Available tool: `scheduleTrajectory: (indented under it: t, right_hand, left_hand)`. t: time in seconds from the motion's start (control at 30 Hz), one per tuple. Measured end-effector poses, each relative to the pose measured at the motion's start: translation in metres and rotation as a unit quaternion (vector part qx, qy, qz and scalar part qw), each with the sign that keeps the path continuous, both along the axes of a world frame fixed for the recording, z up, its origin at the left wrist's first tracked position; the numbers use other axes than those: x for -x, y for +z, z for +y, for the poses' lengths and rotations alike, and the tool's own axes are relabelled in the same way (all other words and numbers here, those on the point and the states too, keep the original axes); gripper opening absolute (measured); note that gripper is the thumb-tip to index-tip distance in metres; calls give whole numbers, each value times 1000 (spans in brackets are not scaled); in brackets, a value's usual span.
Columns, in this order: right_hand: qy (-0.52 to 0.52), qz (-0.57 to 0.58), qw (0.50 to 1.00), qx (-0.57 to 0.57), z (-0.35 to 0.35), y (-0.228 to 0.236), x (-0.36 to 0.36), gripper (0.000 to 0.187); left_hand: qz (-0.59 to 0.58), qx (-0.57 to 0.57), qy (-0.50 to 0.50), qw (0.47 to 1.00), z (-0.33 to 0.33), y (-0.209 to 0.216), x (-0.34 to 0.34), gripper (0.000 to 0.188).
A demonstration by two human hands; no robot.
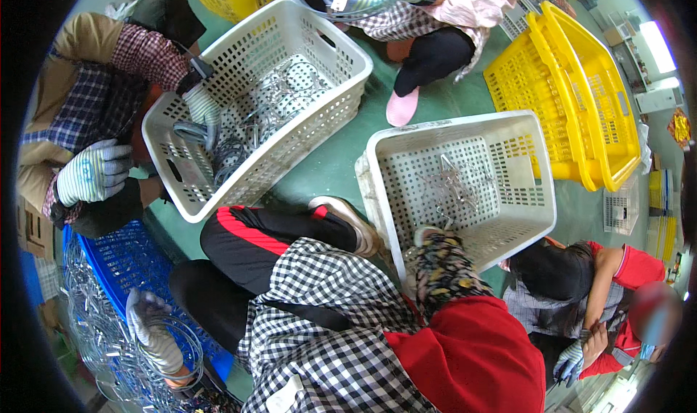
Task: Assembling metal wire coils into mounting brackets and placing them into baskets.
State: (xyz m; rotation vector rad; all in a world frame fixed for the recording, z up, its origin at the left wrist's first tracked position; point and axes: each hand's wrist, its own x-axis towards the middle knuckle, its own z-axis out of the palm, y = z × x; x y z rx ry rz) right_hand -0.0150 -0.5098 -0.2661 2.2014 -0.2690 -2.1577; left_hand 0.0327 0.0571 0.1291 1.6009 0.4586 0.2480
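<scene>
My left hand [156, 337], in a pale grey glove, is closed around thin looped wire cables [190, 344]. The loops hang about the palm and wrist. Under and beside it, a blue basket [123, 257] and a heap of grey wire cables [91, 319] with small metal ends fill the lower left. On the other side, my right hand [431, 234] reaches over the near rim of a white perforated basket [534, 133]. Its fingers are mostly hidden beyond the dark floral sleeve. Small silvery metal pieces [451, 184] lie scattered on that basket's bottom, just past the hand.
A longer white basket [290, 137] holds more wire cables; a co-worker's gloved hand [202, 112] reaches into it. Another co-worker sits at the top, with a pink shoe [402, 108] near the baskets. Stacked yellow baskets [555, 86] stand far right. A person in red sits lower right.
</scene>
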Motion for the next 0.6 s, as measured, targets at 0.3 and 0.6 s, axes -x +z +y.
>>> scheduleTrajectory:
  t: [0.3, 0.6]
  right_hand:
    - [108, -117, 979, -124, -144, -50, 60, 40]
    - [-292, -365, 865, 185, -77, 22, -55, 52]
  left_hand:
    - [8, 26, -18, 999, -11, -17, -11, 49]
    - [7, -15, -33, 999, -6, -3, -5, 44]
